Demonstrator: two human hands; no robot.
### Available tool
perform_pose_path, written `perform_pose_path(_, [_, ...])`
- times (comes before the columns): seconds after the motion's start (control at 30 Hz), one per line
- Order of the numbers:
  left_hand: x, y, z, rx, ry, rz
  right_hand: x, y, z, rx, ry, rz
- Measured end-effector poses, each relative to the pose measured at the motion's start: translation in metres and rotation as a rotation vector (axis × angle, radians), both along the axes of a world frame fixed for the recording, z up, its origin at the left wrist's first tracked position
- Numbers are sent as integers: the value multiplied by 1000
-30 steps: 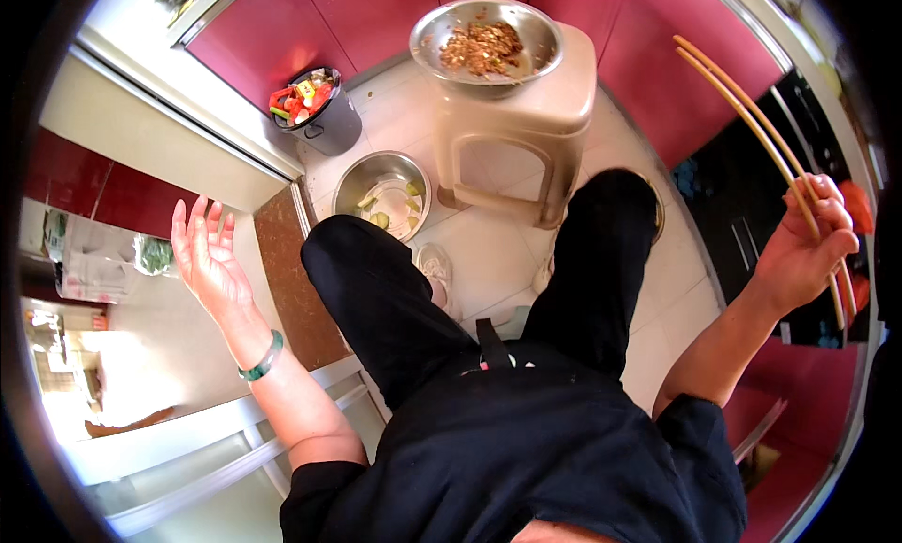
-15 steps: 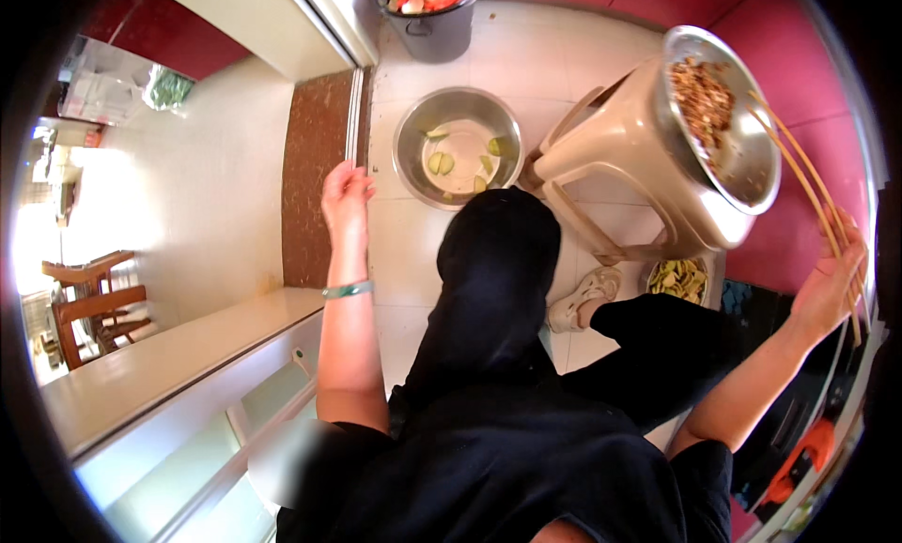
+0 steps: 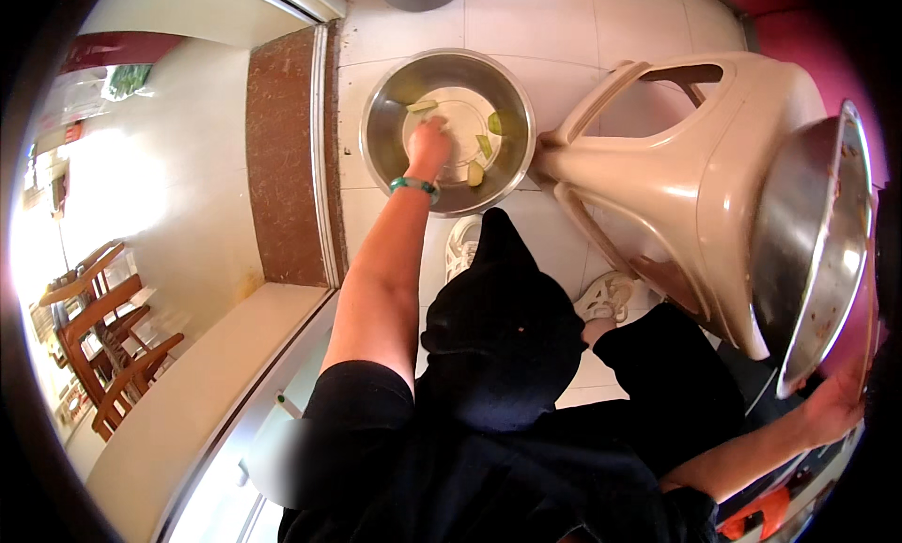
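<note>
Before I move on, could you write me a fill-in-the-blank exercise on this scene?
The person's bare left hand reaches into the round metal basin standing on the tiled ____.
The smooth, ring-shaped bangle on that arm is coloured ____.
The wide, shiny metal bowl rests on the beige plastic ____.
In the picture, that bowl is to the ____ of the basin.

Missing words: floor; green; stool; right.

The place looked like a home kitchen: green vegetable pieces [image 3: 475,174] lay in a wide steel basin [image 3: 383,101] on the tiled floor [image 3: 531,17], a steel bowl [image 3: 794,233] sat on a plastic stool [image 3: 695,162] near red panels [image 3: 799,47], and wooden chairs [image 3: 103,305] stood beyond a brown threshold [image 3: 287,167].
</note>
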State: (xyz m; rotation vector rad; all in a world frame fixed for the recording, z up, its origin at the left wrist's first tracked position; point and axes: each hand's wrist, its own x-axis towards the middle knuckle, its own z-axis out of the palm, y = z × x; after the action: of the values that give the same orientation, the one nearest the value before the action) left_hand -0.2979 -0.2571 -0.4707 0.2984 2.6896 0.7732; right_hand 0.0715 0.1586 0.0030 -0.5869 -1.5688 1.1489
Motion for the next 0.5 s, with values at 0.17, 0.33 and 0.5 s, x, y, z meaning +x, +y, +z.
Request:
perform_pose_path(0.17, [-3,72,-6,33,-80,-145,11,10,1,-164,33,28])
perform_pose_path(0.33, [14,93,-33,-97,-38,-166,10,10,-2,-240,48,72])
perform_pose_path(0.5, [19,97,-30,-166,180,-202,-19,-15,-3,-600,176,563])
